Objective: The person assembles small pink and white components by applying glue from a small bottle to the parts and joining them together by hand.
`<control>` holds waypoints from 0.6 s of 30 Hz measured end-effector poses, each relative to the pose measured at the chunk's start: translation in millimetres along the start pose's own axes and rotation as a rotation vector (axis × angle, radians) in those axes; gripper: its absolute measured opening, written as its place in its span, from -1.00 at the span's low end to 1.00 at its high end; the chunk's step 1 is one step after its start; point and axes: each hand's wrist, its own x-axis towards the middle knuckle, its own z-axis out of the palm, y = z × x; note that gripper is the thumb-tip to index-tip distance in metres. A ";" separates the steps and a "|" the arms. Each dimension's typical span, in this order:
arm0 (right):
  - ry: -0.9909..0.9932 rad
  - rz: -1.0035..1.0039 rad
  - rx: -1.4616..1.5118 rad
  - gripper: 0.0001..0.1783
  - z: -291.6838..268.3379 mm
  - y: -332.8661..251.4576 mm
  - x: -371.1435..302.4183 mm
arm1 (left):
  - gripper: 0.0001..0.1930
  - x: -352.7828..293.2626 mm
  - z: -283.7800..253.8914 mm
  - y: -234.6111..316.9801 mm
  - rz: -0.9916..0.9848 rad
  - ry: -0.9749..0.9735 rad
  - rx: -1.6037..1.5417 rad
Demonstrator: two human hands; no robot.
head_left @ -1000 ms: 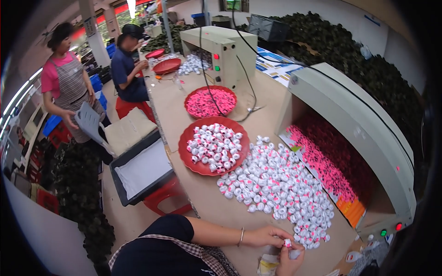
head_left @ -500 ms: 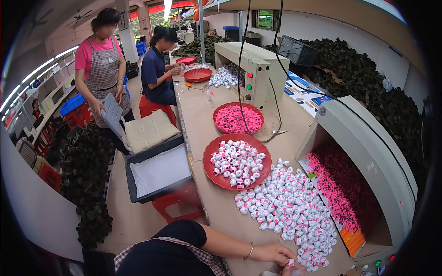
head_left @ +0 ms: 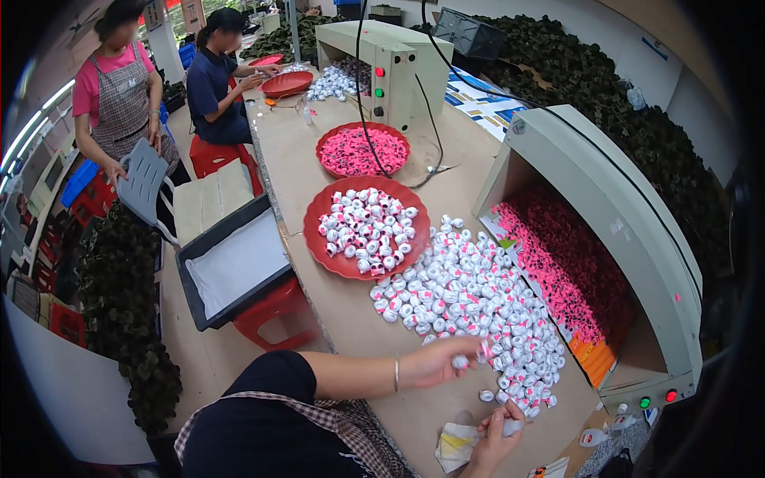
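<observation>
My left hand (head_left: pixel 437 363) reaches over the near edge of a heap of small rounded white-and-pink pieces (head_left: pixel 486 295), with a bracelet at its wrist. Its fingers are closed around one small white-and-pink piece (head_left: pixel 483 350), slightly blurred. Lower down, my right hand (head_left: pixel 496 443) pinches a smooth whitish piece (head_left: pixel 511 428) between thumb and fingers. Beside that hand lies a folded white cloth with a yellow patch (head_left: pixel 456 446). More white-and-pink pieces fill a red scalloped tray (head_left: pixel 319 245) left of the heap.
A cream hood-shaped machine (head_left: pixel 621 183) stands right, pink-and-black bits (head_left: pixel 566 279) inside. Behind are another red tray (head_left: pixel 320 151) of pink bits and a second machine (head_left: pixel 430 60). Black cables hang over the table. Small bottles (head_left: pixel 594 436) lie lower right. Two co-workers (head_left: pixel 119 95) are at left.
My left hand has moved away from my right and up onto the heap's edge. My right hand has come further into view. The whole view has shifted, revealing the cloth.
</observation>
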 end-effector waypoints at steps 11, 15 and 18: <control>-0.049 0.127 0.061 -0.63 0.1 -15.6 -6.5 | -0.69 -8.9 -24.6 40.8 0.370 0.145 -0.258; 0.103 0.048 0.027 -0.57 -6.0 -22.5 -4.3 | -0.64 -1.0 13.0 11.2 0.207 0.002 -0.127; 0.199 0.007 0.141 -0.59 -10.9 -31.6 1.3 | -0.66 -0.4 30.6 -10.2 -0.146 -0.190 0.009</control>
